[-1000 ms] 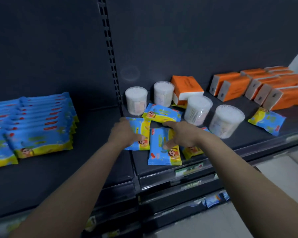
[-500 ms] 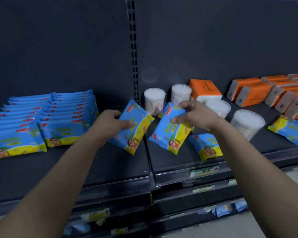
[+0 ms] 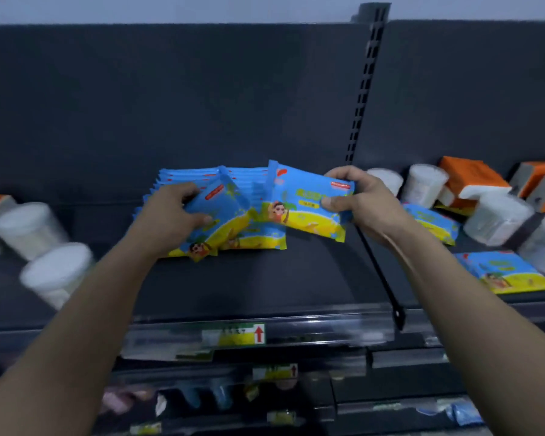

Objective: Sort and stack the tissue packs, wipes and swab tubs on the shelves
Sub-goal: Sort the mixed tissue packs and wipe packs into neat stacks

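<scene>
Left hand (image 3: 170, 215), right hand (image 3: 362, 202): one wipes pack (image 3: 309, 209) tight in each, above dark, perhaps metal, shelf (image 3: 265, 284).

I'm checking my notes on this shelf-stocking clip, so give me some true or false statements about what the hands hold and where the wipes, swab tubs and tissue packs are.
1. The left hand grips a blue-and-yellow plastic wipes pack. True.
2. The right hand is empty. False: it pinches a second blue-and-yellow wipes pack.
3. Stacked blue wipes packs lie behind the two held packs. True.
4. The orange-and-white tissue pack sits on those stacked packs. False: it is to the right, behind a white round swab tub.
5. No wipes lie right of the hands. False: two loose wipes packs lie there.
</scene>
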Demonstrator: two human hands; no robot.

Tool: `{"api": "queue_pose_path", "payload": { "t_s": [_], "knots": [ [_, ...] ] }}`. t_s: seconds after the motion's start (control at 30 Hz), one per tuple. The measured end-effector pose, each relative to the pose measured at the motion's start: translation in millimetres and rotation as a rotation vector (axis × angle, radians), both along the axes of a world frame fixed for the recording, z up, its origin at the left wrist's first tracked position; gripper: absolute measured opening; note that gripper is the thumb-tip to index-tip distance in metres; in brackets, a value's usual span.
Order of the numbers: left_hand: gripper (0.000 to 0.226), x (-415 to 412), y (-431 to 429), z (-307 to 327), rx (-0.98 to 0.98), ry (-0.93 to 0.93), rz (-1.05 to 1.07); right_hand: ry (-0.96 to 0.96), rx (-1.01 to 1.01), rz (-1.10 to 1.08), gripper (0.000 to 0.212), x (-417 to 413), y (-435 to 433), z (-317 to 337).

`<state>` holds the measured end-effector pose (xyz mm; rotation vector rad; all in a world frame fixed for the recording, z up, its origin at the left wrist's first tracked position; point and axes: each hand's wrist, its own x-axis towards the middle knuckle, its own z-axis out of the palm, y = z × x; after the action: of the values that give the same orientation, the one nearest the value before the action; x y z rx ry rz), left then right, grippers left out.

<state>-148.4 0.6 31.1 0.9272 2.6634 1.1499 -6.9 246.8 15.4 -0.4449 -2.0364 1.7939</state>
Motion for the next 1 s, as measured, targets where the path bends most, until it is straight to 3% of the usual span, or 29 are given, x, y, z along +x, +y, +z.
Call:
{"api": "queue_pose_path", "payload": {
  "t_s": [0.2, 0.3, 0.43, 0.63, 0.87, 1.0],
  "knots": [
    [0.029, -41.8, -47.2, -29.8, -0.242, 0.128, 0.048, -0.133, 0.148, 0.089, 0.028, -42.8, -55.8, -22.3],
    [0.021, -50.6, -50.2, -39.8, -0.339, 0.201, 0.01, -0.214, 0.244, 0.086, 0.028, -55.7, -68.8, -34.3],
    [0.017, -59.3, -48.2, -48.3, -0.376, 0.28, -0.042, -0.262, 0.38, 0.028, 0.034, -65.1, -74.4, -42.6],
    [0.028, -68.0, -42.4, -50.8, -0.372, 0.312, -0.082, -0.35, 0.656, -0.106, 0.019, -77.3, -77.8, -44.9],
    [0.042, -65.7, -36.7, -63.3, -0.386, 0.561, -0.055, -0.47, 0.868, -0.14, 0.041, -81.2, -81.2, -43.7],
    [0.069, -65.5, -41.6, -74.6, -0.467, 0.625, 0.008, -0.503, 0.913, -0.157, 0.059, -80.3, -85.8, -43.7]
  ]
}}
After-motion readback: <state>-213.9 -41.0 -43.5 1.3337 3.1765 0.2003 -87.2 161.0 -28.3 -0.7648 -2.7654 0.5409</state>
